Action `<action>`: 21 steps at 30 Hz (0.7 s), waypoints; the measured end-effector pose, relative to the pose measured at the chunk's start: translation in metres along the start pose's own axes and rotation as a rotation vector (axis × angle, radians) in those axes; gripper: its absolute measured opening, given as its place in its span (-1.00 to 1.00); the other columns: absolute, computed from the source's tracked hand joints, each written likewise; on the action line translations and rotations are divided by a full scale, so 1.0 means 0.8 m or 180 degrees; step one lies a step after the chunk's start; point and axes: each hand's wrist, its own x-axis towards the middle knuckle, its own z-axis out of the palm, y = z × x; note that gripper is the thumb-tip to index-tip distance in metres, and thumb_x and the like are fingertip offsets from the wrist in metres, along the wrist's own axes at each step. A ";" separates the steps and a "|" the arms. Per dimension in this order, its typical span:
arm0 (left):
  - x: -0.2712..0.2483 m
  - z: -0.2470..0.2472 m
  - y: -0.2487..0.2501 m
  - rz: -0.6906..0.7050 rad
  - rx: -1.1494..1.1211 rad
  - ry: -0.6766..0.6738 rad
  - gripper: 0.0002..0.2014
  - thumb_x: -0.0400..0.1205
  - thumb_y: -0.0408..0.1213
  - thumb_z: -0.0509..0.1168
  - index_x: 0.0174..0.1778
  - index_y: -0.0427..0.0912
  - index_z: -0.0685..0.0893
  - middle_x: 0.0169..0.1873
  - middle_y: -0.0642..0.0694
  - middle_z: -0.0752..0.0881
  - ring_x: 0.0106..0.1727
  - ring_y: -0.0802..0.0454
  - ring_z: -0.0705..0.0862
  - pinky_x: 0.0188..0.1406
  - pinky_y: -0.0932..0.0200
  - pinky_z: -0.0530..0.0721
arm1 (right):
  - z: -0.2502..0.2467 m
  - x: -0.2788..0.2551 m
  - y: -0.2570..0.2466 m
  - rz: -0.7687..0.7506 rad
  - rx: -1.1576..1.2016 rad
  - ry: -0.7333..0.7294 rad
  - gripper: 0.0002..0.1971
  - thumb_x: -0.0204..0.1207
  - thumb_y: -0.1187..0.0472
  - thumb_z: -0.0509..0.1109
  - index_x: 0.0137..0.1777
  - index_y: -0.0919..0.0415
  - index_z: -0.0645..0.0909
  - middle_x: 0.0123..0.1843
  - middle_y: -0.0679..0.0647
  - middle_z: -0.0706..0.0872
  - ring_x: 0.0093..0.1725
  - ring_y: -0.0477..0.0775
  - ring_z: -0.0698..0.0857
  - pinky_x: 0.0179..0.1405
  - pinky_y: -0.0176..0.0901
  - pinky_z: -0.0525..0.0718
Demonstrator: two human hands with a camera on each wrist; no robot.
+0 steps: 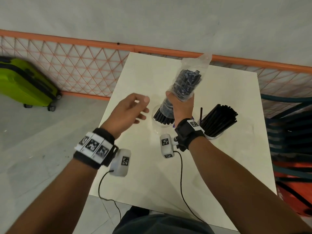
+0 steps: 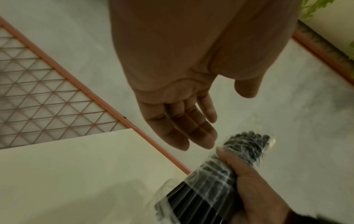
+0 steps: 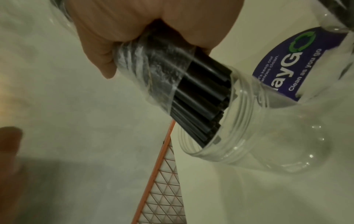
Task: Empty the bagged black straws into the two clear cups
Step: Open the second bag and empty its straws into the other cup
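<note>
Right hand [image 1: 181,105] wraps the clear plastic bag [image 1: 185,85] mid-length, mouth down, black straws [image 3: 203,109] sliding into the left clear cup [image 3: 239,136]. Left hand [image 1: 130,110] hovers beside it, fingers loosely spread, holding nothing. We judge the bundle light and stiff, the film slick — grip the closed upper end and pull it off upward. Right clear cup [image 1: 214,135] already holds straws on the white table [image 1: 152,174]. How many straws remain bagged is hidden; the cup's label is cut off.

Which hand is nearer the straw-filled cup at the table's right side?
Right. The right hand grips the bag just left of that cup; the left hand hovers farther left, empty.
</note>
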 end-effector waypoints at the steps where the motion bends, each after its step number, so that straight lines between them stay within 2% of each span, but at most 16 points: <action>1: -0.010 -0.001 -0.012 -0.0018 0.0037 -0.0020 -0.69 0.68 0.08 0.30 0.16 -0.06 0.66 -0.05 -0.11 0.81 -0.16 0.04 0.77 -0.05 0.00 0.66 | 0.001 0.001 0.001 -0.0026 -0.0091 -0.0013 -0.29 0.11 0.05 0.73 0.27 0.03 0.52 0.16 0.00 0.78 0.13 0.04 0.78 0.30 0.22 0.69; 4: -0.039 0.001 -0.044 -0.0110 0.0128 -0.0012 -0.71 0.55 0.15 0.40 0.04 0.06 0.70 -0.07 -0.18 0.81 -0.19 0.06 0.78 -0.08 0.01 0.68 | 0.006 0.005 0.001 -0.0047 -0.0178 -0.0027 -0.23 0.09 -0.01 0.73 0.29 -0.01 0.47 0.16 -0.06 0.75 0.14 0.00 0.76 0.30 0.19 0.68; 6: -0.056 0.005 -0.062 -0.0171 0.0148 0.0000 -0.67 0.45 0.22 0.38 0.01 0.12 0.71 -0.09 -0.18 0.80 -0.20 0.04 0.80 -0.10 0.00 0.69 | 0.008 0.006 0.003 -0.0030 -0.0190 -0.0043 -0.16 0.08 -0.03 0.74 0.36 0.02 0.42 0.21 -0.05 0.72 0.17 -0.01 0.74 0.32 0.18 0.67; 10: -0.078 0.012 -0.089 -0.0276 0.0166 0.0010 -0.59 0.39 0.30 0.36 0.03 0.16 0.71 -0.13 -0.11 0.80 -0.13 -0.06 0.82 -0.03 -0.20 0.75 | 0.002 -0.002 0.012 -0.0064 -0.0378 -0.0150 -0.11 0.11 -0.01 0.75 0.42 0.06 0.38 0.26 -0.03 0.69 0.23 -0.01 0.71 0.36 0.15 0.66; 14: -0.087 0.017 -0.103 -0.0307 0.0158 -0.0043 -0.59 0.38 0.31 0.35 0.03 0.18 0.70 -0.22 0.05 0.78 -0.15 0.00 0.82 0.01 -0.22 0.74 | -0.013 -0.009 0.014 -0.0162 -0.0238 -0.0247 -0.25 0.33 0.11 0.68 0.47 0.12 0.40 0.29 0.00 0.67 0.21 -0.12 0.71 0.32 -0.07 0.68; 18: -0.092 0.023 -0.108 -0.0269 0.0174 -0.0077 -0.67 0.46 0.23 0.38 0.05 0.18 0.70 -0.23 0.07 0.77 -0.16 0.01 0.81 0.03 -0.13 0.72 | -0.022 -0.009 0.002 -0.0417 -0.0353 -0.0267 -0.49 0.55 -0.03 0.47 0.46 0.01 0.47 0.33 -0.10 0.64 0.29 -0.25 0.64 0.26 -0.35 0.61; 21: -0.094 0.029 -0.110 -0.0264 0.0196 -0.0136 -0.86 0.61 0.04 0.42 0.04 0.17 0.71 -0.19 0.01 0.77 -0.15 0.00 0.81 0.02 -0.09 0.71 | -0.026 -0.010 -0.013 -0.0455 -0.0301 -0.0266 -0.51 0.62 -0.07 0.37 0.50 0.03 0.47 0.43 -0.05 0.62 0.41 -0.12 0.59 0.42 -0.20 0.55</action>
